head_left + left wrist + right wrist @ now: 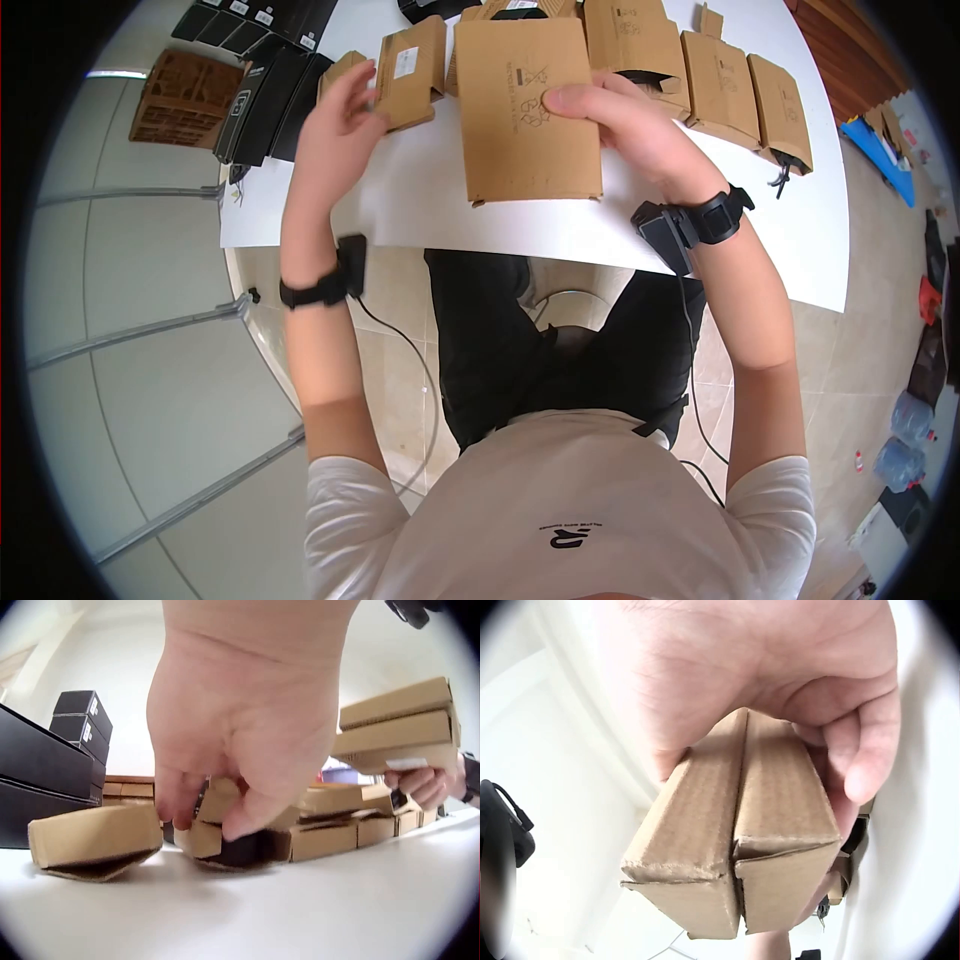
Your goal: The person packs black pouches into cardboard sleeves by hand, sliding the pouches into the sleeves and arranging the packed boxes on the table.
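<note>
My right hand grips two flat brown cardboard boxes stacked face to face, thumb on the printed top face and fingers underneath. In the head view only the upper box shows; it is held up over the table's front part. My left hand is slightly blurred, its thumb and fingers apart and pointing down. It hovers near a cardboard box with a white label, close to its left side. The left wrist view has the fingertips overlapping an open-ended box, and another box lies left of them.
More cardboard boxes stand in a row along the back and right of the white table. Black boxes are stacked at the left, beside a brown woven crate. Cables hang from both wrist cameras.
</note>
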### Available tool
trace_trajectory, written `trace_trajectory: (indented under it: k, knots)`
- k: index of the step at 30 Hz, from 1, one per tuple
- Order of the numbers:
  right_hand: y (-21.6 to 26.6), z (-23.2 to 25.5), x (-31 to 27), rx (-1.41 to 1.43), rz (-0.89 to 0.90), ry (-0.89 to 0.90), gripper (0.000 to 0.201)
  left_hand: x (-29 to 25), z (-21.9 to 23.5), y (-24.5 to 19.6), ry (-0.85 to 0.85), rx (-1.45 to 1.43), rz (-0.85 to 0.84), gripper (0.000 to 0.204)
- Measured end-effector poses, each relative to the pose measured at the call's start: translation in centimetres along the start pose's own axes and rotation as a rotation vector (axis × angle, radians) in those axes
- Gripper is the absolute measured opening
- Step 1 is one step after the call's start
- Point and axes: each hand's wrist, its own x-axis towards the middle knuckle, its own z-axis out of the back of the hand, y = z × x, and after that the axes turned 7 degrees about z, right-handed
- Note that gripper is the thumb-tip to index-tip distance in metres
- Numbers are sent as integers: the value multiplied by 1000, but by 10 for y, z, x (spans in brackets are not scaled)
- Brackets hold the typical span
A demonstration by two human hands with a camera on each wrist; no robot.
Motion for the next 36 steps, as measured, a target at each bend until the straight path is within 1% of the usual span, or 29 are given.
trace_trajectory:
  k: [1, 2, 4, 5, 7, 8, 10, 11, 12, 13, 14, 15, 16, 17, 19, 20, 22, 23, 25, 26, 27, 29, 31, 33, 34, 35, 36]
  knots:
    - [4, -3, -2, -37, -5, 28, 46, -12, 1, -20, 3, -461, 258, 49]
    - [7, -5, -4, -73, -10, 60, 46, -23, -4, -27, 3, -462, 257, 49]
    - [2, -11, -3, -70, 15, 82, 46, -39, -13, -38, 281, -803, 381, 53]
    - [-1, -13, -3, -64, 38, 103, 47, -44, -20, -49, 271, -800, 380, 53]
    - [-1, -17, -4, -68, 45, 123, 48, -47, -33, -67, 362, -950, 507, 58]
    - [-1, -16, -5, -72, 46, 131, 48, -47, -37, -68, 359, -950, 502, 58]
    - [0, -12, -4, -64, 33, 129, 50, -44, -48, -69, 330, -915, 371, 57]
    - [1, -12, -5, -56, 17, 126, 53, -43, -47, -70, 338, -912, 367, 57]
    - [2, -12, -6, -54, 19, 117, 53, -42, -43, -73, 297, -965, 404, 55]
    - [5, -12, -7, -52, -12, 113, 59, -40, -40, -75, 255, -1018, 439, 52]
    - [8, -11, -7, -50, -40, 110, 65, -35, -35, -69, 263, -1016, 430, 52]
    - [9, -9, -7, -51, -33, 99, 65, -27, -28, -57, 170, -1007, 421, 47]
    - [10, -7, -7, -39, -26, 93, 71, -17, -19, -47, 76, -996, 412, 43]
    - [11, -5, -7, -24, -19, 88, 77, -5, -6, -37, 84, -989, 404, 43]
    - [11, -3, -4, 0, -10, 82, 81, 23, 14, -22, 74, -882, 570, 40]
    - [12, -3, -4, 4, -13, 85, 80, 35, 16, -17, 78, -875, 566, 40]
    - [13, -3, -3, 10, -8, 90, 79, 57, 14, -9, 124, -758, 625, 38]
    - [12, -3, -3, 0, -13, 93, 78, 64, 10, -7, 123, -755, 618, 38]
    - [11, -1, -3, -14, -13, 91, 77, 75, -1, -9, 122, -677, 669, 41]
    - [11, 0, -3, -11, -23, 92, 75, 82, -3, -3, 161, -643, 677, 44]
    - [11, 1, -2, -6, -35, 92, 73, 85, -4, 0, 167, -644, 670, 44]
    - [10, 3, -1, -10, -29, 93, 70, 92, -4, 8, 194, -684, 750, 40]
    - [9, 2, -2, -3, -32, 101, 68, 92, -2, 9, 195, -619, 760, 44]
    - [12, 0, -2, -35, -46, 99, 44, 95, 5, 10, 202, -219, 770, 49]
    - [13, -1, -2, -31, -50, 103, 44, 95, 8, 8, 191, -123, 754, 56]
    - [14, -2, -2, -45, -51, 100, 43, 93, 9, 6, 189, -122, 761, 56]
    - [14, -3, -2, -60, -51, 97, 42, 90, 7, -3, 154, -66, 712, 59]
